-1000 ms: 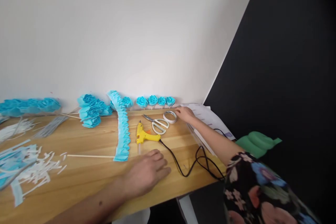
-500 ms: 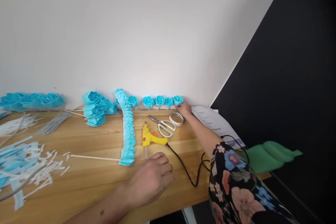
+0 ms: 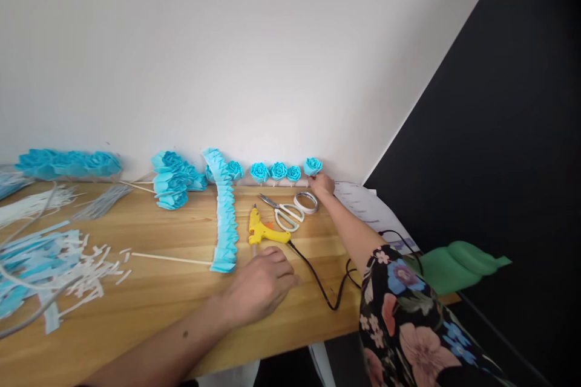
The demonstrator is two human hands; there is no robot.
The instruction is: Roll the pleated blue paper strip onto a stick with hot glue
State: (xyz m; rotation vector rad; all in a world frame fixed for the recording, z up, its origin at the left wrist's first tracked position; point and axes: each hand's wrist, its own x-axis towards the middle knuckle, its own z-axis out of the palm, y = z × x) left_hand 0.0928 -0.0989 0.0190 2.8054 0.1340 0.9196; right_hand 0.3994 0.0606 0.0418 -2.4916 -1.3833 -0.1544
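Observation:
At the back by the wall, my right hand (image 3: 321, 184) pinches a blue paper flower (image 3: 313, 165) from below at its base. That flower is at the right end of a row of blue flowers (image 3: 278, 171) standing along the wall. My left hand (image 3: 261, 287) hangs low over the front of the table, fingers loosely bent and partly hidden, with no object visible in them. Just behind it lies a yellow glue gun (image 3: 272, 234). To its left is a long pleated blue paper strip (image 3: 226, 211) with a thin wooden stick (image 3: 170, 258) at its lower end.
Scissors with white handles (image 3: 290, 217) and a roll of tape (image 3: 305, 202) lie near my right forearm. A black cord (image 3: 318, 278) loops over the table. Paper scraps (image 3: 86, 278), grey wires (image 3: 103, 201) and larger blue flowers (image 3: 170, 178) are leftward; a green bottle-shaped object (image 3: 458, 266) is right.
My right hand has lifted the end flower slightly above the others in the row. My left hand has stayed nearly in place, and the view has shifted a little.

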